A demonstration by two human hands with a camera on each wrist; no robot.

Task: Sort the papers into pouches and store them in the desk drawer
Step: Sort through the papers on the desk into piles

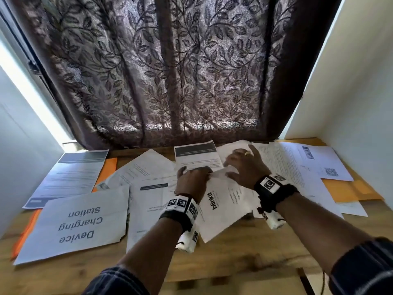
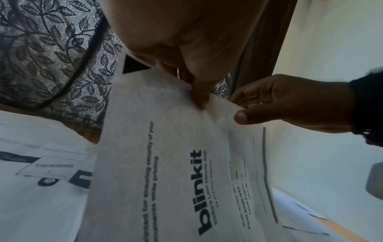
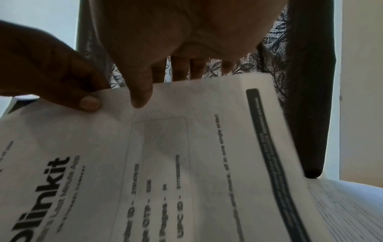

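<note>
A white pouch printed "blinkit" (image 1: 223,201) lies tilted up over the paper pile at the desk's middle. My left hand (image 1: 195,173) pinches its far edge, thumb on the printed face in the left wrist view (image 2: 196,91). My right hand (image 1: 236,165) pinches the same edge just to the right, thumb in front and fingers behind it (image 3: 145,88). The pouch (image 3: 186,147) shows a clear window panel. Loose sheets surround it: a "Device Charging Station" sheet (image 1: 78,222) at the front left and a grey-headed sheet (image 1: 195,156) behind my hands.
Orange pouches lie partly under papers at the left (image 1: 109,167), the far left front (image 1: 25,231) and the right (image 1: 348,190). Printed sheets (image 1: 287,165) cover the right side. Bare wood of the desk (image 1: 234,254) shows at the front. A patterned curtain (image 1: 170,71) hangs behind.
</note>
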